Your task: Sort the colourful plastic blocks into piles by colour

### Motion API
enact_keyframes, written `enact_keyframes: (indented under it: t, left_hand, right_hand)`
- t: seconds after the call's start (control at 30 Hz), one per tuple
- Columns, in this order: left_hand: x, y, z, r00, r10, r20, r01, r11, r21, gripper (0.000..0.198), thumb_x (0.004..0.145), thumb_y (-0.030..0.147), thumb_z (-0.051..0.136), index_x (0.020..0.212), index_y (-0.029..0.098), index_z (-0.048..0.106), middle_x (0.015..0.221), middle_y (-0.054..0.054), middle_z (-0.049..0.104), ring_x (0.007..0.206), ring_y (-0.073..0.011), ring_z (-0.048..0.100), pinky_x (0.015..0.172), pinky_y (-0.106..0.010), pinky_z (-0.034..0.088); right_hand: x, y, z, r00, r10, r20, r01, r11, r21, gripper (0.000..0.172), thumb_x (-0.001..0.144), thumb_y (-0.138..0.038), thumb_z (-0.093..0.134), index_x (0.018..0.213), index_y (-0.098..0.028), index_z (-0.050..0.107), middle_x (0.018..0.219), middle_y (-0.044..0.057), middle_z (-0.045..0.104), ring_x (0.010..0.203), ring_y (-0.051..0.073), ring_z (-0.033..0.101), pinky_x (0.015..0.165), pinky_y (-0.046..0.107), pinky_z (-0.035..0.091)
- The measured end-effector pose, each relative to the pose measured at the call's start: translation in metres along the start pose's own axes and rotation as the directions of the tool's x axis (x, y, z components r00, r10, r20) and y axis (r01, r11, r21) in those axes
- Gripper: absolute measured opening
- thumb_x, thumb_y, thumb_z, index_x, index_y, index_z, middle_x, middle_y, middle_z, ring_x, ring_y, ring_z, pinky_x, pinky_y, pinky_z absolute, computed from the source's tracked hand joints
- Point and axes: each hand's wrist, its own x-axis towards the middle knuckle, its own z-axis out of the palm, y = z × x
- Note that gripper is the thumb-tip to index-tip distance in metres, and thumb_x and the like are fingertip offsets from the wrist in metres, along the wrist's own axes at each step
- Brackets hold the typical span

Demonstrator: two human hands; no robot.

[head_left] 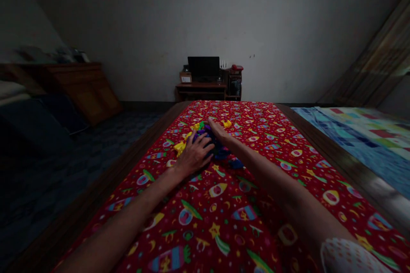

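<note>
Toy pile [208, 138] on red cloth [256, 187], left hand [194, 155] spread flat, right hand's [219, 131] grip unclear.

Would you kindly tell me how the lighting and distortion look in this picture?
Head view: dim overall, corners darkest; the left hand and right hand on the toy pieces stay readable; wide-angle stretch splays the red patterned cloth; no glare.
</note>
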Motion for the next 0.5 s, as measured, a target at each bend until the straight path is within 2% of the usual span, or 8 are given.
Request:
enact_keyframes:
  t: [0.1,0.2,0.27,0.37,0.43,0.5]
  left_hand:
    - [-0.008,-0.017,-0.004,0.997,-0.080,0.013,0.081,0.992,-0.099,0.030,0.090,0.033,0.051,0.116,0.024,0.062,0.129,-0.009,0.059,0.132,-0.0286,0.042,0.116,-0.059,0.012]
    - [-0.019,-0.028,-0.008,0.993,-0.113,0.014,0.114,0.976,-0.185,0.036,0.092,0.039,0.049,0.124,0.027,0.059,0.137,-0.006,0.055,0.136,-0.0263,0.038,0.117,-0.055,0.012]
    - [-0.030,-0.034,-0.012,0.990,-0.142,0.010,0.142,0.972,-0.187,0.041,0.093,0.042,0.046,0.130,0.029,0.055,0.141,-0.005,0.052,0.138,-0.0262,0.036,0.117,-0.055,0.011]
    - [-0.053,-0.038,-0.018,0.978,-0.210,0.009,0.208,0.966,-0.155,0.048,0.094,0.047,0.041,0.138,0.029,0.048,0.147,-0.006,0.045,0.141,-0.0278,0.029,0.116,-0.056,0.011]
    - [-0.069,-0.038,-0.018,0.968,-0.250,0.019,0.250,0.958,-0.141,0.054,0.092,0.052,0.041,0.141,0.030,0.043,0.152,-0.007,0.038,0.143,-0.0303,0.023,0.115,-0.057,0.012]
    - [-0.082,-0.035,-0.014,0.961,-0.274,0.044,0.277,0.951,-0.135,0.064,0.087,0.060,0.046,0.143,0.031,0.039,0.154,-0.008,0.033,0.143,-0.0343,0.019,0.113,-0.060,0.013]
  right_hand:
    - [-0.012,-0.015,-0.005,1.000,-0.011,0.013,0.011,1.000,-0.008,0.072,0.089,-0.069,0.024,0.119,-0.018,0.065,0.123,0.008,0.064,0.125,0.026,0.051,0.110,0.041,0.033]
    - [-0.045,-0.017,-0.037,1.000,-0.012,-0.004,0.011,0.989,-0.149,0.072,0.092,-0.065,0.022,0.115,-0.013,0.067,0.117,0.012,0.066,0.119,0.028,0.055,0.107,0.043,0.037]
    - [-0.083,-0.005,-0.070,0.999,-0.027,-0.031,0.016,0.948,-0.318,0.065,0.092,-0.063,0.026,0.117,-0.019,0.066,0.114,0.010,0.068,0.115,0.030,0.057,0.104,0.046,0.040]
    - [-0.158,0.028,-0.118,0.994,-0.078,-0.079,0.018,0.817,-0.576,0.057,0.090,-0.062,0.035,0.125,-0.024,0.060,0.126,0.013,0.061,0.122,0.033,0.052,0.106,0.051,0.038]
    - [-0.203,0.048,-0.138,0.996,-0.054,-0.065,-0.005,0.731,-0.682,0.056,0.089,-0.059,0.039,0.133,-0.028,0.053,0.138,0.013,0.051,0.131,0.033,0.044,0.108,0.054,0.036]
    - [-0.232,0.059,-0.141,0.997,-0.027,-0.075,-0.038,0.667,-0.744,0.060,0.088,-0.059,0.043,0.141,-0.031,0.044,0.147,0.012,0.040,0.137,0.033,0.036,0.109,0.054,0.035]
